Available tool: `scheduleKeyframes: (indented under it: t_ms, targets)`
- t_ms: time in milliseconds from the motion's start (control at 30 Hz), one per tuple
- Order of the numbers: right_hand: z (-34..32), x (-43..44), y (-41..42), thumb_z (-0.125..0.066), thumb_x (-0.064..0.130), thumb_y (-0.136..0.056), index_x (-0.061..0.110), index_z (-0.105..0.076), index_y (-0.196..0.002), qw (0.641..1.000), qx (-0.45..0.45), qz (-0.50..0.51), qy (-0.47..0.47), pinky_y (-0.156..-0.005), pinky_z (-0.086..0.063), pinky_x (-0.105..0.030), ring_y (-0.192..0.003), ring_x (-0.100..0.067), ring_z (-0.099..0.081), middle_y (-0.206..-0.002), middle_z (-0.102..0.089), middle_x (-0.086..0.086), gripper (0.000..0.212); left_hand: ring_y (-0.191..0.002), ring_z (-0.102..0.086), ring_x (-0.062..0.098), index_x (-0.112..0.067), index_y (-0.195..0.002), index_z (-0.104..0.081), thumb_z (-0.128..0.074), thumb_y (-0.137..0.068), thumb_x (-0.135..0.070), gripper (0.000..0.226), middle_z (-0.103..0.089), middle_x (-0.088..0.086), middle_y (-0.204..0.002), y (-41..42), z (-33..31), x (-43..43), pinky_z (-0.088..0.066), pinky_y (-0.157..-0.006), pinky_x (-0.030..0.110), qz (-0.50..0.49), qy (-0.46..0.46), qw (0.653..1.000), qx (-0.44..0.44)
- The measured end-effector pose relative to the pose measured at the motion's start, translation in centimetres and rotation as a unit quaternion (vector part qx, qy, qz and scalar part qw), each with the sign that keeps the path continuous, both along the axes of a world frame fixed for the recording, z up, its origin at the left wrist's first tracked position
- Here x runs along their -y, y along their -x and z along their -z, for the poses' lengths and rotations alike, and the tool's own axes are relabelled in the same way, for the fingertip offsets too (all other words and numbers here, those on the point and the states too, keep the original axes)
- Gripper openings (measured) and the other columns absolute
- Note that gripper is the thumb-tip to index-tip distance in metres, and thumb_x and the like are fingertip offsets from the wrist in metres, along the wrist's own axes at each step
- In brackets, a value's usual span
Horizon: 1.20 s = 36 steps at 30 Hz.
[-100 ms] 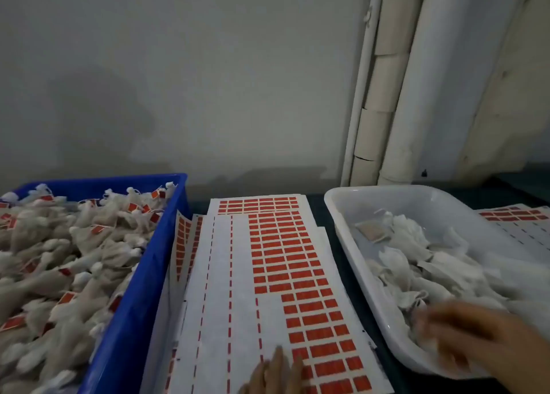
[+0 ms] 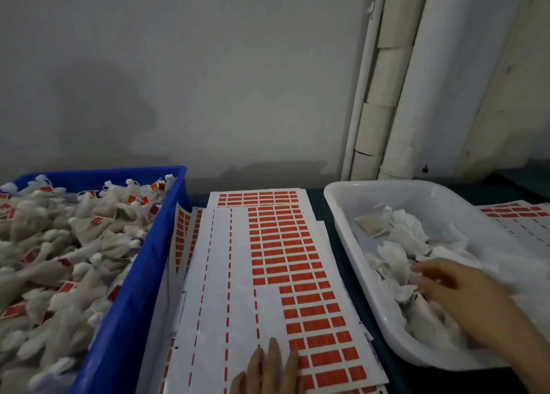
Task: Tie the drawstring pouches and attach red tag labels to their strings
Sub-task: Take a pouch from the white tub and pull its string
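A grey wall [image 2: 208, 66] fills the upper half of the view, with white pipes [image 2: 416, 96] running up it on the right. Below it, on the left of the dark table [image 2: 393, 381], stands a blue crate [image 2: 131, 289] heaped with tied pouches [image 2: 59, 244], many of them carrying a red tag on the string. In the middle lies a stack of white label sheets [image 2: 217, 274]; rows of red labels [image 2: 285, 259] cover the right part of the top sheet, and the left part is peeled bare. To the right, just beside the sheets, sits a white tray [image 2: 351, 244] holding loose white pouches [image 2: 395, 262] with no tags showing. Another label sheet [image 2: 515, 215] lies beyond the tray's far right side. The right hand [image 2: 464, 298] reaches into the tray, its fingers spread and fairly straight over the pouches, gripping nothing that can be made out through the blur. The left hand [image 2: 268, 370] shows only its fingers at the bottom edge, lying straight and flat on the top sheet beside the red labels.
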State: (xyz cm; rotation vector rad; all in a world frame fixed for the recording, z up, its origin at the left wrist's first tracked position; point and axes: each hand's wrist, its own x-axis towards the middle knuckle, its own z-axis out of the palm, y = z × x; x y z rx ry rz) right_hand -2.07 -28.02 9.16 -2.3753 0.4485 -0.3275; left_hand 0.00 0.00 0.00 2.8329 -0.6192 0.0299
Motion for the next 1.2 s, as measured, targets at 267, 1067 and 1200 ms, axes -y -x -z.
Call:
scheduleKeyframes:
  t_ms: [267,1067,1200]
  targets:
    - [0.4,-1.8,-3.6,-0.063,0.041,-0.078,0.022,-0.058,-0.107,0.995,-0.026,0.013,0.091,-0.066,-0.045,-0.031,-0.073,-0.011,-0.054,-0.083,-0.056,0.005,0.035,-0.057,-0.073,0.02,-0.03,-0.094,-0.056,0.006,-0.085,-0.059,0.069,-0.077,-0.003,-0.072,1.7,1.1,3.4,-0.055,-0.043,0.044,-0.068,0.035,0.997,0.001]
    - [0.2,-7.6,0.9,-0.045,0.044,-0.088,0.016,-0.051,-0.12,0.985,-0.147,-0.015,0.084,-0.09,-0.042,-0.033,-0.1,-0.018,-0.058,-0.114,-0.065,-0.003,0.043,-0.14,-0.018,0.027,-0.033,-0.139,-0.017,-0.034,-0.087,-0.06,0.061,-0.015,-0.002,-0.155,-1.5,2.1,2.0,-0.013,-0.113,0.054,0.041,-0.052,0.986,-0.151]
    - [0.2,-8.1,0.8,-0.056,0.041,-0.083,0.018,-0.054,-0.119,0.988,-0.121,0.042,0.084,-0.09,-0.042,-0.033,-0.098,-0.021,-0.059,-0.11,-0.067,-0.004,0.042,-0.14,-0.016,0.026,-0.043,-0.135,-0.004,-0.037,-0.085,-0.063,0.064,-0.005,-0.004,-0.157,-1.9,3.4,1.4,-0.013,-0.111,0.056,0.099,-0.044,0.987,-0.122]
